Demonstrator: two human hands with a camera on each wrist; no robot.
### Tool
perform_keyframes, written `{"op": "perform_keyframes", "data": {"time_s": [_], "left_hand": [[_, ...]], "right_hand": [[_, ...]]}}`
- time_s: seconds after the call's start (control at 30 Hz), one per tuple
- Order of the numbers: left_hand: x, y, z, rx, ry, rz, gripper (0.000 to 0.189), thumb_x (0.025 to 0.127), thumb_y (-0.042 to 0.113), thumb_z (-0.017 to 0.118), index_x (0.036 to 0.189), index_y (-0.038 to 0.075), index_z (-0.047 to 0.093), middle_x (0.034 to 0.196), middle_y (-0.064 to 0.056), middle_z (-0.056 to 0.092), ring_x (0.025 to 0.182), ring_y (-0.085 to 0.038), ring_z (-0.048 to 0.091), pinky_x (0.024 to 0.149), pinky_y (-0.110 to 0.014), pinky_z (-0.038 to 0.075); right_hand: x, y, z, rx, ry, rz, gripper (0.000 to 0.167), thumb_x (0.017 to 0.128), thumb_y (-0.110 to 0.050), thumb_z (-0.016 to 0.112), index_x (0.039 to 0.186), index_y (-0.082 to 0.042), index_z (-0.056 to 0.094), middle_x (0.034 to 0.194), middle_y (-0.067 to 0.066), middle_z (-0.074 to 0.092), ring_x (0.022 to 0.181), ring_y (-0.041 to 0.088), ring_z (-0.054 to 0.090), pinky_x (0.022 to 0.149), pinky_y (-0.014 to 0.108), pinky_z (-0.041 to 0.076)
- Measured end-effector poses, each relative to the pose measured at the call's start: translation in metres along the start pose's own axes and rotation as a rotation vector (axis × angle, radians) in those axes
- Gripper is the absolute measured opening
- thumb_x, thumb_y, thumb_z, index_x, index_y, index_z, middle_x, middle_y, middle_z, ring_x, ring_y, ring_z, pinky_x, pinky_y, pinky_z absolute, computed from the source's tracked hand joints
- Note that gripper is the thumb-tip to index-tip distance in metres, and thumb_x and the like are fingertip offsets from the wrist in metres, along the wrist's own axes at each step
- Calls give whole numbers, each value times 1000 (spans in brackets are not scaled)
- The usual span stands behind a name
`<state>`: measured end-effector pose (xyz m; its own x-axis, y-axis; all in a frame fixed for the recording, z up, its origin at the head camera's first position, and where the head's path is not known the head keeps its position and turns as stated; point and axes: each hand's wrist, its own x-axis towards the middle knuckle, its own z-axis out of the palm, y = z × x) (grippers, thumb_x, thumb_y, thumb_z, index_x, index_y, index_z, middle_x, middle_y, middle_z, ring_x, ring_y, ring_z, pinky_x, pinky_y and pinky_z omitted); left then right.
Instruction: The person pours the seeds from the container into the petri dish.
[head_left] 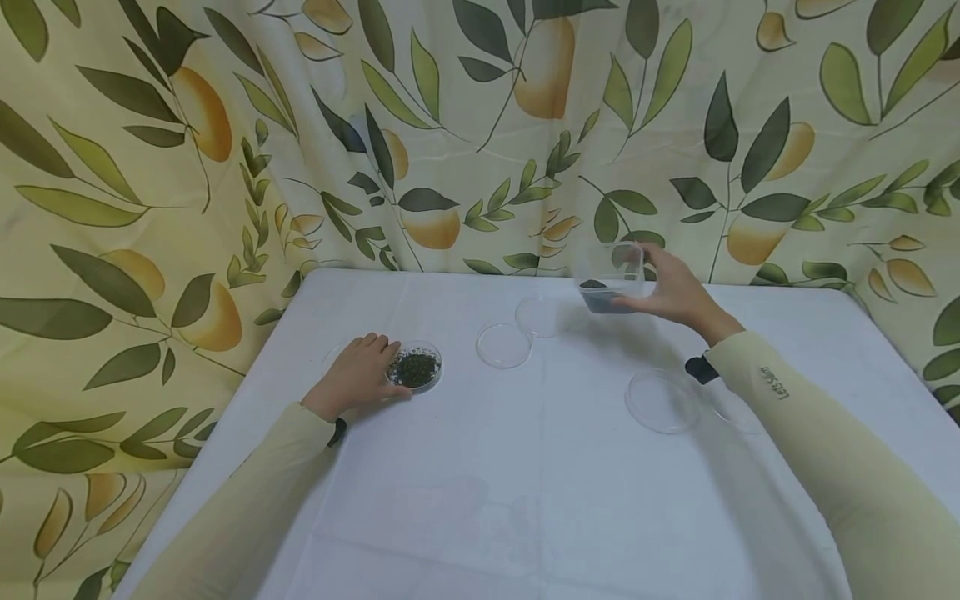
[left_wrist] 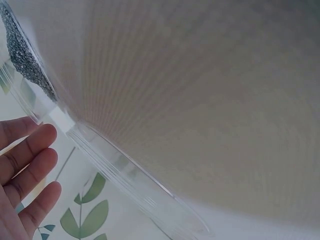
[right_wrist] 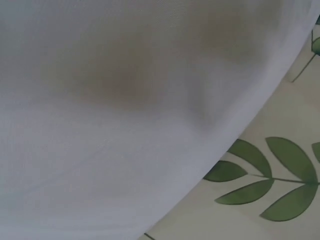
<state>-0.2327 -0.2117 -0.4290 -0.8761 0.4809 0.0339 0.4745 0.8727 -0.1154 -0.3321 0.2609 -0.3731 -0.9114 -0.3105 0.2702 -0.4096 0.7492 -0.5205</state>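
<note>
A person's left hand [head_left: 358, 372] rests flat, fingers relaxed, against a round clear glass dish of dark green tea leaves [head_left: 415, 367] on a white-clothed table [head_left: 480, 500]. The right hand [head_left: 675, 292] grips a clear plastic tub holding dark leaves [head_left: 611, 279], lifted above the table's far side, near three empty clear round dishes [head_left: 504, 345].

left hand [head_left: 358, 375] — flat, palm down, fingers relaxed | right hand [head_left: 675, 290] — raised, fingers curled, arm outstretched
</note>
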Motion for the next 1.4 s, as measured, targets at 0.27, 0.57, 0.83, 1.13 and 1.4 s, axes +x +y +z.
{"op": "perform_keyframes", "data": {"time_s": [0.27, 0.57, 0.83, 1.13, 1.4], "left_hand": [[0, 0, -1, -15, -8, -7, 87, 76, 66, 61, 130, -2, 51, 118, -19, 58, 111, -33, 53, 95, -48, 43], [1, 0, 1, -22, -2, -12, 87, 75, 65, 63, 129, -2, 51, 117, -18, 58, 111, -33, 53, 95, -47, 43], [2, 0, 2, -15, -11, -18, 88, 75, 66, 63, 129, -2, 51, 119, -18, 57, 113, -33, 52, 96, -48, 42], [3, 0, 3, -8, -22, -20, 88, 74, 67, 62, 129, -1, 52, 117, -18, 58, 111, -32, 53, 95, -47, 43], [3, -1, 6, -8, -13, -26, 89, 73, 68, 62, 129, -1, 52, 116, -17, 59, 110, -32, 53, 94, -47, 43]], "right_hand": [[0, 6, 0, -8, -33, -5, 68, 68, -22, 82, 120, 3, 47, 120, 22, 53, 118, 41, 47, 99, 58, 35], [2, 19, 10, -83, -105, 21, 74, 67, -29, 83, 122, 1, 44, 122, 25, 52, 119, 45, 48, 97, 60, 38], [2, 25, 12, -166, -125, 0, 73, 67, -34, 83, 120, -1, 44, 116, 25, 53, 109, 39, 49, 95, 59, 34], [4, 30, 9, -222, -190, 22, 82, 67, -41, 81, 125, 2, 41, 121, 27, 52, 112, 41, 49, 95, 56, 29], [7, 25, -2, -260, -264, 10, 90, 66, -44, 82, 129, 5, 40, 123, 24, 53, 113, 37, 49, 86, 48, 28]]}}
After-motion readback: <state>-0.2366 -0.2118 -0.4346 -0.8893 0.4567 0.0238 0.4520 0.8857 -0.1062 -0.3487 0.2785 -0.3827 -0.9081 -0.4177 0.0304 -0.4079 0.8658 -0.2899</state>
